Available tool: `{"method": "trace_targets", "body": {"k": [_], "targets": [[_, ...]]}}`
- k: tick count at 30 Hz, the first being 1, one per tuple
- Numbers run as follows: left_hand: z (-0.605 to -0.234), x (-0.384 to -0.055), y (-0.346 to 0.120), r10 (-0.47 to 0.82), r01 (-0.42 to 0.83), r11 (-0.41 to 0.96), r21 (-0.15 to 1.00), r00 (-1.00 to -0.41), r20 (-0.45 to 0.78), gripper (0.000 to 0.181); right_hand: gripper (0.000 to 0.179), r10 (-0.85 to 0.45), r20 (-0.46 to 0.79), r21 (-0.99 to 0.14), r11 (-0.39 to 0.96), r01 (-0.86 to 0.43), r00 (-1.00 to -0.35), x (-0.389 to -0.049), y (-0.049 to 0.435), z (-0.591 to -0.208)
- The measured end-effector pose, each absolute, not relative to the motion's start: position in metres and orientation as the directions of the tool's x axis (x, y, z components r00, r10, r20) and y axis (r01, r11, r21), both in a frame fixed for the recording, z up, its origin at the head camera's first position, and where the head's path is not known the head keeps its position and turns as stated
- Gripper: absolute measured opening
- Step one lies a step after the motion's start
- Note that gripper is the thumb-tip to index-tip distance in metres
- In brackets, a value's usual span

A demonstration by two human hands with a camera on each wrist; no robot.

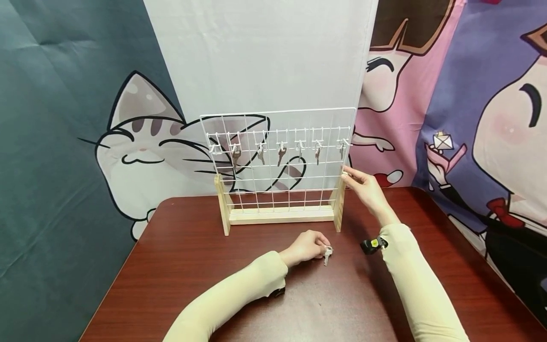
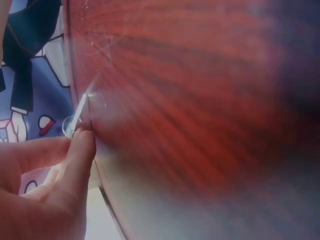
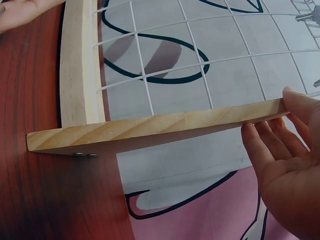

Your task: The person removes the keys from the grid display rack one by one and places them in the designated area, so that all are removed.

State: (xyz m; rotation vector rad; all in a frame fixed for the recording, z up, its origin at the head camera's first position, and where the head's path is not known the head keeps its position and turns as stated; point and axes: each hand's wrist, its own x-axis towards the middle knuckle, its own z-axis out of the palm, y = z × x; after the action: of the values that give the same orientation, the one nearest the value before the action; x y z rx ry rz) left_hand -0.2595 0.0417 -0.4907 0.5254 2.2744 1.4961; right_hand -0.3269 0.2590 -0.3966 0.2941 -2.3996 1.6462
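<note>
A small silver key (image 1: 327, 254) on a ring hangs from my left hand (image 1: 304, 247), low over the table in front of the rack. Thumb and fingers pinch it; the left wrist view shows the key (image 2: 80, 111) edge-on past the fingertips. My right hand (image 1: 366, 190) holds the top of the rack's right wooden side post (image 3: 165, 122), thumb on one side and fingers on the other. A white wire grid (image 1: 278, 112) stands upright between two such posts. Several keys (image 1: 282, 153) hang from white hooks along its upper part.
The rack's pale wooden base bar (image 1: 282, 217) lies across the back of the reddish-brown table (image 1: 179, 266). Behind hang printed cloths (image 1: 265, 57) with cartoon figures. A black strap device (image 1: 372, 245) sits at the right wrist.
</note>
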Motion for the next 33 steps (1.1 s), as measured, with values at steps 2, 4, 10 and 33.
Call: {"method": "trace_targets", "body": {"k": [2, 4, 10, 33], "targets": [[-0.49, -0.259, 0.043, 0.493, 0.094, 0.365, 0.926, -0.864, -0.107, 0.01, 0.053, -0.04, 0.279, -0.891, 0.361, -0.275, -0.959, -0.327, 0.26, -0.397], [-0.489, -0.258, 0.043, 0.494, 0.08, 0.363, 0.928, -0.861, -0.119, 0.01, 0.053, -0.041, 0.265, -0.897, 0.356, -0.262, -0.963, -0.328, 0.262, -0.396], [-0.488, -0.257, 0.044, 0.519, 0.103, 0.389, 0.916, -0.845, -0.126, 0.013, 0.052, -0.054, 0.226, -0.91, 0.343, -0.231, -0.973, -0.328, 0.266, -0.396], [-0.481, -0.263, 0.048, 0.579, 0.366, 0.583, 0.725, -0.814, -0.054, 0.011, 0.055, -0.045, 0.21, -0.894, 0.395, -0.211, -0.977, -0.331, 0.267, -0.382]]}}
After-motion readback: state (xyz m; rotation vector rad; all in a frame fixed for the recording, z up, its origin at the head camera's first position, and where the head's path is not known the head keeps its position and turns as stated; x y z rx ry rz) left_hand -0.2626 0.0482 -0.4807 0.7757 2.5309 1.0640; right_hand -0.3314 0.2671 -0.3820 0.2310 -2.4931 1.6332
